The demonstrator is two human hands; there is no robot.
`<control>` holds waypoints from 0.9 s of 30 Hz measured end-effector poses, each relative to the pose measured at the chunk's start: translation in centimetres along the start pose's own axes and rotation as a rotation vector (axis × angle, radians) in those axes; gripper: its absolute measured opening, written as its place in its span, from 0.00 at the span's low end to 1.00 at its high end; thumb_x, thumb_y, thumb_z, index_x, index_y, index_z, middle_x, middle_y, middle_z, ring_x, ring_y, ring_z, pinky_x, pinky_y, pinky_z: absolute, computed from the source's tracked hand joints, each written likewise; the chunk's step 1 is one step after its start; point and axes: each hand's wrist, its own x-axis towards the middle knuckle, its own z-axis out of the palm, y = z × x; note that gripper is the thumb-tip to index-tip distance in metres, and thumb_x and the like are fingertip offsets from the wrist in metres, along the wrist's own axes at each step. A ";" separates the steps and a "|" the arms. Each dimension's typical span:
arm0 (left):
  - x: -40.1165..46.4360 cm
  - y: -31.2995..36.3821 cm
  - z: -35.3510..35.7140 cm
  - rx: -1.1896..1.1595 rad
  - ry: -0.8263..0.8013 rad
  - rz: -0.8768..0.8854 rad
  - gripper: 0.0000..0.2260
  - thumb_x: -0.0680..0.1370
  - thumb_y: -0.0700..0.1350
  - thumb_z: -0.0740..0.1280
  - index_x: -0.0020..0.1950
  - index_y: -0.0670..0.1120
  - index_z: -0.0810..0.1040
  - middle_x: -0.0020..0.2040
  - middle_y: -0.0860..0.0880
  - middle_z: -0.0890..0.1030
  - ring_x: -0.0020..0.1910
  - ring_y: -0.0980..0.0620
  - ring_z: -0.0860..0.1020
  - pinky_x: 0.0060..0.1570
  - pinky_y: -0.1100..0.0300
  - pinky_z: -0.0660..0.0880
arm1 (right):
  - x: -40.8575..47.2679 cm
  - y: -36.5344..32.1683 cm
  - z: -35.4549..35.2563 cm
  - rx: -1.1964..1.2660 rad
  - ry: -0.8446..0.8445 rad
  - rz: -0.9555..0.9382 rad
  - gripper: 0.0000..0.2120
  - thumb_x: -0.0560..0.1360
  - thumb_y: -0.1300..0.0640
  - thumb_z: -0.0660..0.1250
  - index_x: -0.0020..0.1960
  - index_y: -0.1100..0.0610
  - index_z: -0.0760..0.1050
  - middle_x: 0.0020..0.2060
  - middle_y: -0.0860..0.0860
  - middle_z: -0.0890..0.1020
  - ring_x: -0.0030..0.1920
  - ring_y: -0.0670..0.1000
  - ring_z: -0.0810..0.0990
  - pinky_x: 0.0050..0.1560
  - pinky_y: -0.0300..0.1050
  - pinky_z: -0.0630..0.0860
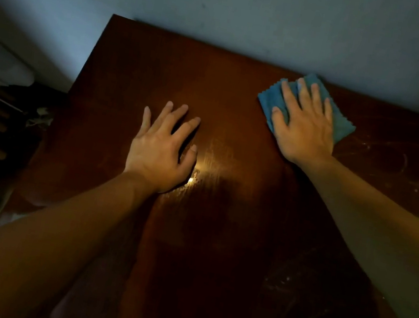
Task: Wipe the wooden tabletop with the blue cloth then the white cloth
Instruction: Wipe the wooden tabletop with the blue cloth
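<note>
Wiping with the folded blue microfibre cloth [343, 123] with its zigzag-cut edges looks to be the step in hand: the right hand [306, 130] lies flat on it with fingers straight and spread, pressing rather than clutching, near the far edge of the dark reddish-brown wooden tabletop [232, 232] where it meets the pale grey-blue wall [255, 8]. The left hand [161, 150] rests palm-down on the bare wood with fingers relaxed, holding nothing, apparently as a brace. To do this pass well, the palm should keep even pressure so the cloth stays folded, and strokes should overlap and carry across to the pale smears and scratch-like streaks [395, 167] on the right side. The white cloth is not in view. No brand, label or legible writing shows anywhere.
</note>
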 end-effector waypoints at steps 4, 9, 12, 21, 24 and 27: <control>0.1 -0.1 0.0 0.010 -0.003 0.005 0.26 0.80 0.56 0.55 0.77 0.49 0.66 0.78 0.43 0.62 0.79 0.41 0.55 0.76 0.37 0.47 | -0.1 -1.8 0.4 -0.016 0.004 0.101 0.31 0.82 0.40 0.44 0.83 0.48 0.46 0.83 0.54 0.49 0.82 0.58 0.44 0.79 0.61 0.40; 0.1 -0.3 0.2 0.048 -0.003 0.014 0.27 0.80 0.57 0.54 0.77 0.48 0.65 0.78 0.43 0.62 0.79 0.40 0.55 0.76 0.37 0.47 | -1.3 -5.8 1.5 -0.017 0.009 -0.031 0.32 0.81 0.39 0.43 0.83 0.49 0.45 0.83 0.54 0.49 0.82 0.60 0.44 0.79 0.63 0.40; 0.1 -0.5 0.5 0.099 -0.045 0.029 0.28 0.81 0.59 0.51 0.79 0.48 0.60 0.79 0.43 0.58 0.79 0.40 0.51 0.75 0.38 0.43 | -1.8 -6.6 1.7 -0.015 0.001 -0.085 0.33 0.81 0.38 0.43 0.83 0.48 0.46 0.83 0.53 0.49 0.82 0.59 0.44 0.79 0.62 0.40; -2.0 2.8 0.5 0.048 -0.078 -0.022 0.29 0.81 0.62 0.45 0.80 0.51 0.56 0.81 0.47 0.51 0.80 0.47 0.43 0.75 0.42 0.36 | -5.4 -0.4 0.7 -0.001 -0.033 -0.237 0.30 0.83 0.38 0.47 0.83 0.45 0.48 0.83 0.50 0.50 0.82 0.54 0.43 0.80 0.57 0.40; -4.7 5.6 2.1 0.083 -0.099 0.013 0.30 0.81 0.63 0.44 0.80 0.52 0.55 0.81 0.49 0.50 0.80 0.46 0.43 0.76 0.41 0.39 | -5.8 1.9 0.3 -0.009 -0.034 -0.175 0.30 0.84 0.39 0.48 0.83 0.46 0.49 0.83 0.51 0.50 0.82 0.54 0.43 0.80 0.56 0.40; -4.9 5.7 2.7 0.129 -0.100 0.009 0.29 0.81 0.62 0.46 0.80 0.52 0.55 0.81 0.48 0.52 0.80 0.45 0.45 0.76 0.40 0.42 | -5.8 2.2 0.3 -0.025 -0.029 -0.180 0.30 0.83 0.39 0.48 0.83 0.46 0.49 0.83 0.51 0.51 0.82 0.55 0.44 0.80 0.58 0.41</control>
